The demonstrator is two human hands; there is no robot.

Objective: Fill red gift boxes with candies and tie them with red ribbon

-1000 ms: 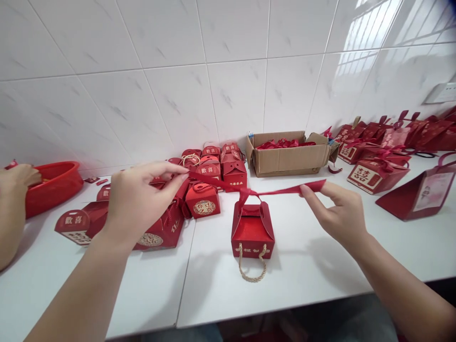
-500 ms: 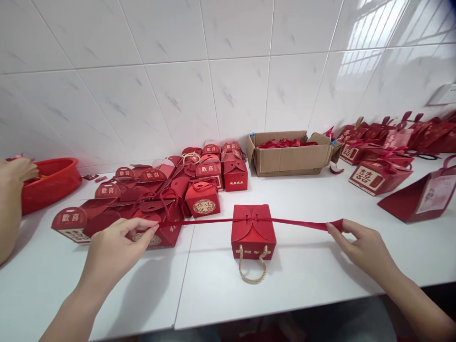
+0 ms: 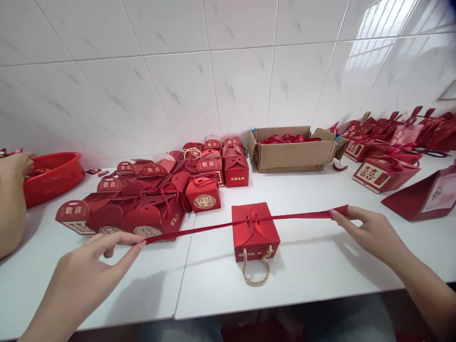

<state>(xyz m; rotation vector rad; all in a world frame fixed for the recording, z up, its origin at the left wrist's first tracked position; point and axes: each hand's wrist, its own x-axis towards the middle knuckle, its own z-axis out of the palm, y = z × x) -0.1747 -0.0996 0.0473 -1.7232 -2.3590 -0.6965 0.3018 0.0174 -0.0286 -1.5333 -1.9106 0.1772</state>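
Reaching hand, far left: another person's hand (image 3: 16, 164) lies curled at the rim of a round red plastic basin (image 3: 59, 178); whether it holds anything cannot be told.
Box heap: a heap of red paper gift boxes (image 3: 149, 199), some flat and some folded, lies on the white tabletop (image 3: 320, 280) between the basin and the middle, close to the white tiled wall (image 3: 178, 85).
Left hand: the left hand (image 3: 85, 270) is low at the near edge, its fingers (image 3: 137, 245) pinched narrow on the left end of a long red satin ribbon (image 3: 199, 229).
Ribbon: pulled taut, it runs from the left fingers up and rightward, crossing the lid of the middle box where the flaps meet.
Middle box: a small square red gift box (image 3: 254, 232) stands closed on the tabletop between the two hands. A beige twisted rope handle (image 3: 256, 274) hangs down its near face.
Carton: an open brown cardboard carton (image 3: 295, 154) holding red ribbons stands behind that box, by the wall.
Right hand: the right hand (image 3: 372, 232) is right of the box, thumb and forefinger closed on the ribbon's right end, with a short tip sticking out past them.
Far right: ribbon-tied red boxes (image 3: 381, 173) stand along the wall.
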